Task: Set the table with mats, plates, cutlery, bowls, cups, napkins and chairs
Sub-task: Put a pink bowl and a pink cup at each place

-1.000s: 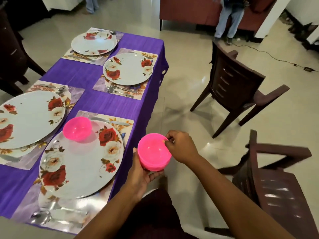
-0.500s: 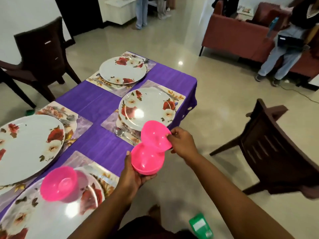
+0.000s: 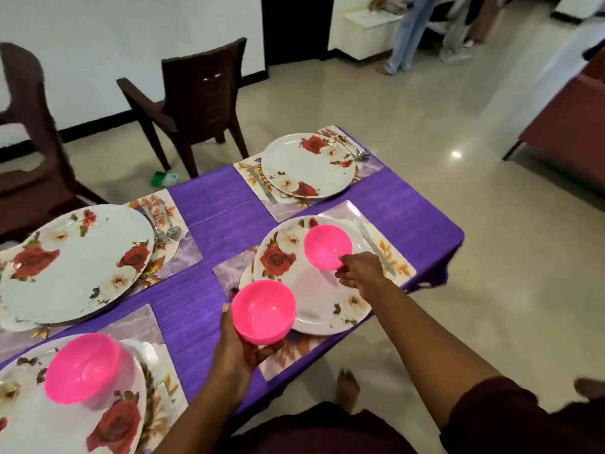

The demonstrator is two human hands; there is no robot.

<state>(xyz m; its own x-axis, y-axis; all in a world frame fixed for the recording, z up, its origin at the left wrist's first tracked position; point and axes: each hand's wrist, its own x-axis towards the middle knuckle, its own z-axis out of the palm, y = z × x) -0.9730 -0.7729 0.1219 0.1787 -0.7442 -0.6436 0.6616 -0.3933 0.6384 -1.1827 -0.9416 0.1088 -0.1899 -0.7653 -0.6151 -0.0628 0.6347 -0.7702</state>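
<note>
My right hand (image 3: 358,270) reaches over the right-hand floral white dinner plate (image 3: 314,290) and pinches the near rim of a small glossy pink plastic bowl (image 3: 328,246); the fingertips curl onto the rim at the bowl's lower right edge, and the bowl sits on the far half of that plate, though I cannot tell whether its base rests fully on it. My left hand (image 3: 240,350) cups a stack of pink plastic bowls (image 3: 263,311) from below, thumb up along the left wall and fingers wrapped under the base, holding it above the near edge of the same plate and its purple patterned placemat (image 3: 288,352). A third pink plastic bowl (image 3: 82,368) stands on the nearest rose-printed plate (image 3: 108,421) at lower left. Two more floral plates (image 3: 75,260) (image 3: 307,165) lie on mats across the purple tablecloth (image 3: 209,309), with steel cutlery (image 3: 163,227) beside the left one. A dark brown plastic armchair (image 3: 196,103) stands well apart from the table's far side
</note>
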